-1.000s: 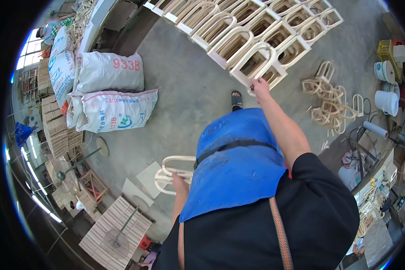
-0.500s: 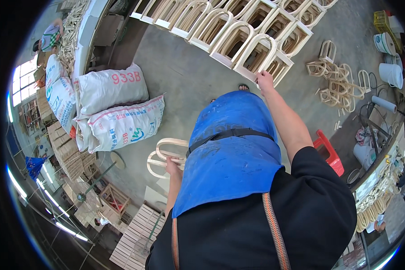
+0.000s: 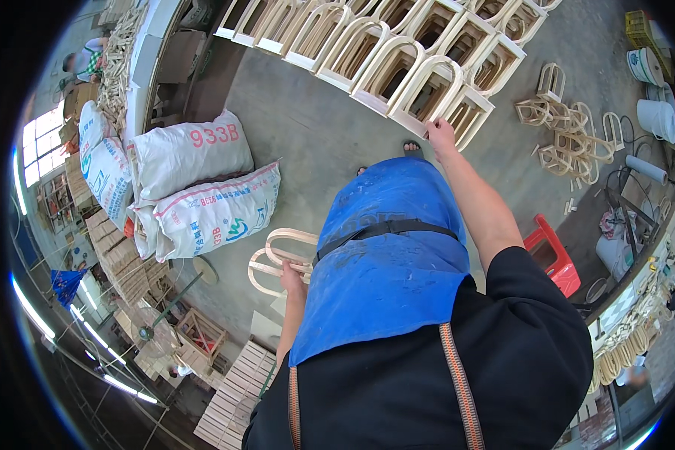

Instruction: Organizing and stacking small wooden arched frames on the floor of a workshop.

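Two arched pale-wood frames [image 3: 277, 259] hang from the person's left hand [image 3: 291, 279], which is closed around their rails down beside the blue work apron [image 3: 386, 262], so those two are off the floor and not yet set anywhere. The right hand [image 3: 440, 133] is stretched out to the near end of a long row of arched pale-wood chair frames [image 3: 397, 52] standing on the grey concrete floor [image 3: 307, 127], fingers curled onto the top of the last frame in line; looks like a light grip on that arch, though I can't tell how firm it is. Going by how things lie, I'd say the job is well underway: the row already runs most of the way across the top of the view, packed frame against frame, and the pair in the left hand looks like what's left to go on the end. Off to the right there's a loose heap of smaller bent-wood pieces [image 3: 566, 135] lying unsorted, well apart from the row. Big white woven sacks [image 3: 202, 187] sit piled to the left, a red plastic stool [image 3: 553, 255] is just beside the right arm, and white buckets [image 3: 652, 97] stand near the far right edge.
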Demonstrator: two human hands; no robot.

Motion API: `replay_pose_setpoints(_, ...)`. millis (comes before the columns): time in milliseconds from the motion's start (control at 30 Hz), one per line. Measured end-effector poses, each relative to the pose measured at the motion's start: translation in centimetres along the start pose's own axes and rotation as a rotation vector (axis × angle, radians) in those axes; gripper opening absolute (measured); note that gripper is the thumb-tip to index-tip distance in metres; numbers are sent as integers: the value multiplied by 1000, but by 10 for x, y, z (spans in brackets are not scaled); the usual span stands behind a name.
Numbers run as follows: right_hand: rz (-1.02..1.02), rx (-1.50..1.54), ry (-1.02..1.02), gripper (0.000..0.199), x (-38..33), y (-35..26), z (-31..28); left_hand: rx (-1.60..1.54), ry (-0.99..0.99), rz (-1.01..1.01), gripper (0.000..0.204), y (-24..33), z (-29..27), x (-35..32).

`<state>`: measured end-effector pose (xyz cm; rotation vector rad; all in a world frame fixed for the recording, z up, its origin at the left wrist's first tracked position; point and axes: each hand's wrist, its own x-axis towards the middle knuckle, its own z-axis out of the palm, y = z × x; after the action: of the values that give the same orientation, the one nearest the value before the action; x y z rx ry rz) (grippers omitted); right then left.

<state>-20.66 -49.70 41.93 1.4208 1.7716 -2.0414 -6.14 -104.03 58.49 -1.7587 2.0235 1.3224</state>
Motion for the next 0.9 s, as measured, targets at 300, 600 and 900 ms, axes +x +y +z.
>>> replay_pose_setpoints(300,215,194,-41,16,-11,-38,-4,6,-34,-4,32,-21,-3,12)
replay_pose_setpoints(600,236,98,-35,22,-12,-36,-6,-464,-682,-223,33,-5,-20,20)
replay_pose_setpoints(900,160,14,71,29,-42,-58,-5,2,-46,34,33,0,12,6)
